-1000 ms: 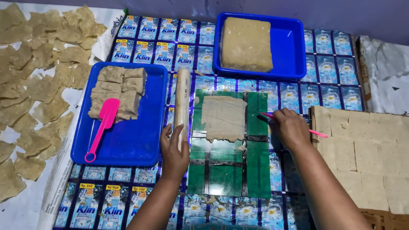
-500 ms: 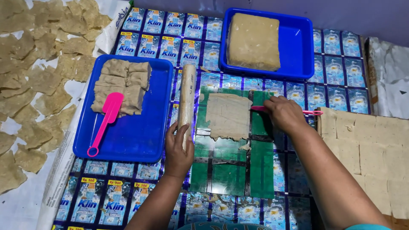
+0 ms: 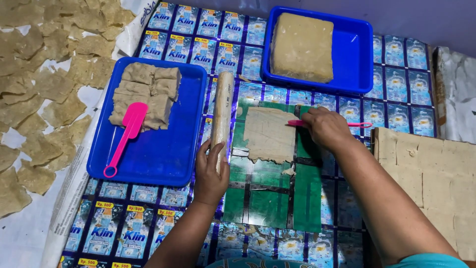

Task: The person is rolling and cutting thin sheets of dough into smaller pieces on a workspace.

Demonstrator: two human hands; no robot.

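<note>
Gripping the near end of a wooden rolling pin [image 3: 221, 115], the left hand [image 3: 210, 171] has its fingers curled around the wood, and the pin lies lengthwise away from the person, just left of a thin sheet of dough [image 3: 269, 134]. Over at the sheet's far right corner, the right hand [image 3: 326, 127] holds a slim pink tool [image 3: 358, 124] in a closed grip, its tip touching the dough's edge. That sheet lies flat on a green mat [image 3: 271, 198] spread over a surface covered in blue printed sachet wrappers. Left of the pin sits a blue tray [image 3: 163, 154] carrying a stack of cut dough pieces [image 3: 146, 94] and a pink spatula [image 3: 125, 136] leaning on them. Farther back, a second blue tray [image 3: 357, 54] holds a big dough block [image 3: 302, 45]. Many flattened dough pieces [image 3: 39, 99] lie spread at far left, and a scored slab [image 3: 431, 173] at right.
</note>
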